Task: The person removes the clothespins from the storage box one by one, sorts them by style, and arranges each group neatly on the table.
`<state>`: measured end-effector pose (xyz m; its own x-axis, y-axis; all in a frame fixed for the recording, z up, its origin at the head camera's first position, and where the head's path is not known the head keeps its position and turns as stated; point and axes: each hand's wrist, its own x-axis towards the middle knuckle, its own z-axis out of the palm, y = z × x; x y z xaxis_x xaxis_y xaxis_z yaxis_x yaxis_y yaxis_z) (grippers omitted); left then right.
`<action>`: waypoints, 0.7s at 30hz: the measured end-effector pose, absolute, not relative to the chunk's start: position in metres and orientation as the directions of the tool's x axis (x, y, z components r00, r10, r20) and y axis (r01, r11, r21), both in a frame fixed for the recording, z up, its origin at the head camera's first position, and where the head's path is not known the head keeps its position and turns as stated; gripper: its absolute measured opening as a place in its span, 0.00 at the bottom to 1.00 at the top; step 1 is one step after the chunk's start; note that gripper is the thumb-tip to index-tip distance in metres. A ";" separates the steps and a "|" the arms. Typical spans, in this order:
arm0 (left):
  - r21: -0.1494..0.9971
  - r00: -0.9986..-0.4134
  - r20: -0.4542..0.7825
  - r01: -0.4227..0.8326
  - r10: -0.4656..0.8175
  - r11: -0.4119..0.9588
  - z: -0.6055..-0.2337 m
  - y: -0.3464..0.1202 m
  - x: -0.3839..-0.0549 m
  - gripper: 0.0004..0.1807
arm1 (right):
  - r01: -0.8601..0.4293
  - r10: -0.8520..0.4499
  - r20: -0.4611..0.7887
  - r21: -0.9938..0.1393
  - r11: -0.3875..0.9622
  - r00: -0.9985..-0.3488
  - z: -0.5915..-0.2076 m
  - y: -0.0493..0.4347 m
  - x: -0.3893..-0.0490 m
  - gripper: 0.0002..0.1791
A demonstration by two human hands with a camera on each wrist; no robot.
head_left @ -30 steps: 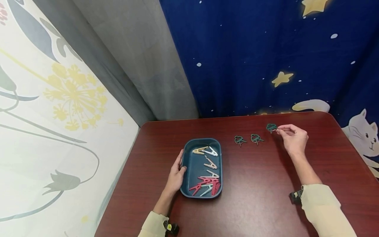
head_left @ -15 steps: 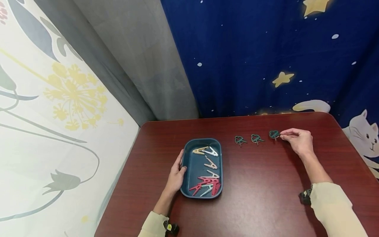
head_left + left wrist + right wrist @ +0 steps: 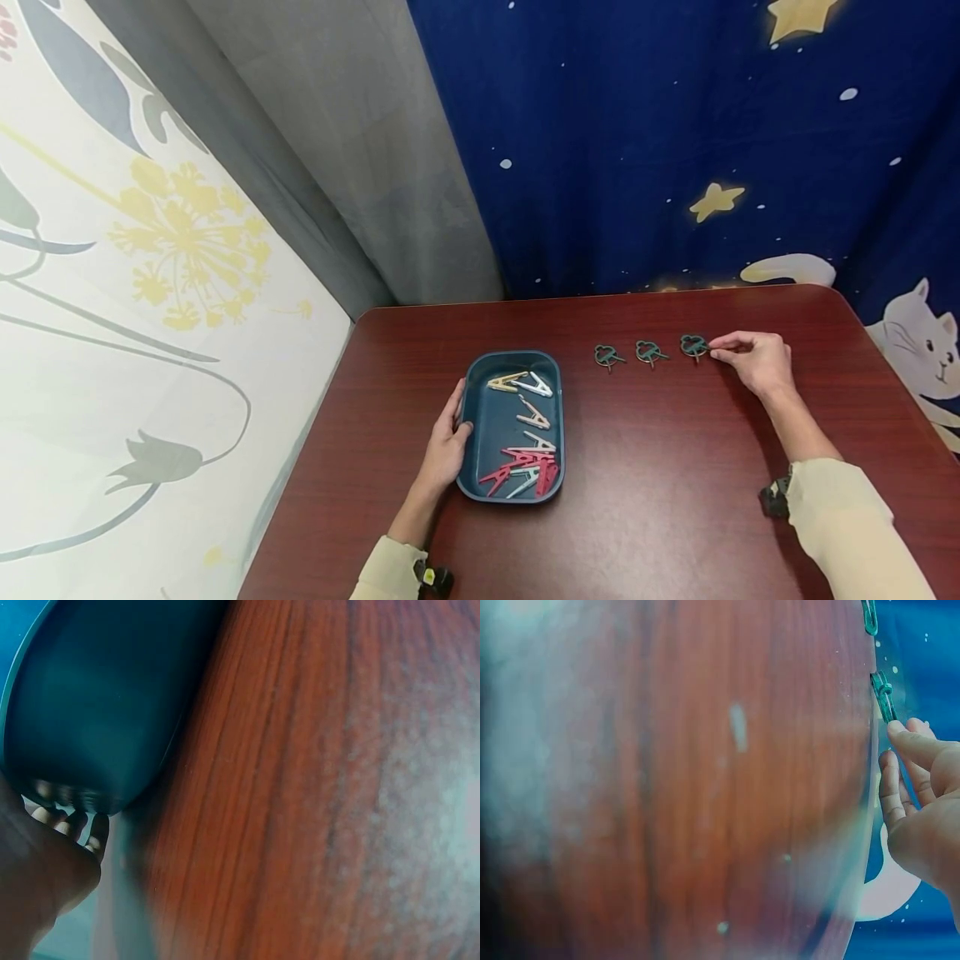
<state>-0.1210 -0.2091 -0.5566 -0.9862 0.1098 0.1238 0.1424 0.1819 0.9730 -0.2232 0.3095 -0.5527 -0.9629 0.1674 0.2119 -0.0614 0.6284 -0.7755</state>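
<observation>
Green clip in hand: your right hand [image 3: 757,362] pinches the right-hand end of this green clip [image 3: 693,347] between thumb and fingertips, near the far edge of the table; whether its full weight rests on the wood, you cannot tell from here.
Middle clip: the next green clip [image 3: 649,352] lies just to its left, apart from it and free of your hands.
End clip: a third green clip [image 3: 607,357] lies left of that, nearest the tray, also free.
Row so far: by my judgement, two clips are laid out and the one in your fingers is in line with them but not yet released.
Pegs in the tray: a yellow peg [image 3: 508,382] and a white peg [image 3: 536,384] at the far end, a beige peg [image 3: 535,414] below them, then a heap of pink pegs [image 3: 534,457] with pale ones among them; these look left unsorted, and you can see no green one there.
Tray: your left hand [image 3: 444,443] grips the blue tray [image 3: 483,429] by its left side, thumb at the rim.
Table: the reddish-brown table [image 3: 637,492] bears it all.
Backdrop: a starry blue curtain [image 3: 615,150] hangs behind.
</observation>
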 end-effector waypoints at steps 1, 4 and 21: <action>0.972 -0.986 0.125 0.144 0.111 0.183 -0.557 -0.209 -0.121 0.42 | -0.063 0.164 0.211 -0.776 0.627 -0.964 -0.553 0.310 -0.223 0.04; 0.972 -0.986 0.124 0.143 0.113 0.184 -0.556 -0.209 -0.120 0.42 | -0.058 0.156 0.202 -0.772 0.634 -0.967 -0.555 0.311 -0.223 0.05; 0.970 -0.989 0.109 0.128 0.100 0.207 -0.555 -0.208 -0.121 0.41 | -0.042 0.146 0.179 -0.759 0.650 -0.973 -0.557 0.315 -0.220 0.07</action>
